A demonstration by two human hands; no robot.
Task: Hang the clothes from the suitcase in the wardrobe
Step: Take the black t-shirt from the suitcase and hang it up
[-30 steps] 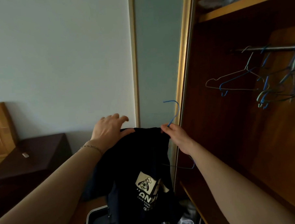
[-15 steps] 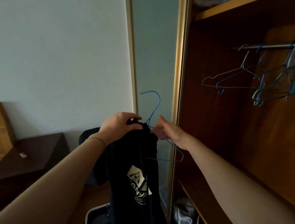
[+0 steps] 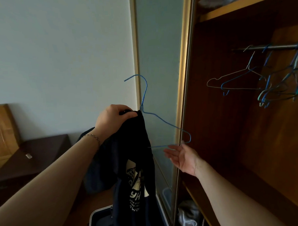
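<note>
Since a moment ago my right hand (image 3: 182, 158) dropped off the blue hanger (image 3: 162, 122), fingers released, palm up beneath its lower wire. My left hand (image 3: 113, 118) grasps the dark T-shirt (image 3: 135, 164) at the hanger's neck, at 9 o'clock from the wardrobe (image 3: 231, 143), above the suitcase (image 3: 98, 217).

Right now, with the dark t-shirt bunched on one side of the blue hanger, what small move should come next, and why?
Probably the open right hand should draw the dark t-shirt over the bare right arm of the blue wire hanger. The left hand pinches the shirt at the hanger's neck, and the fabric hangs only on the left, so it isn't ready for the wardrobe rail.
</note>
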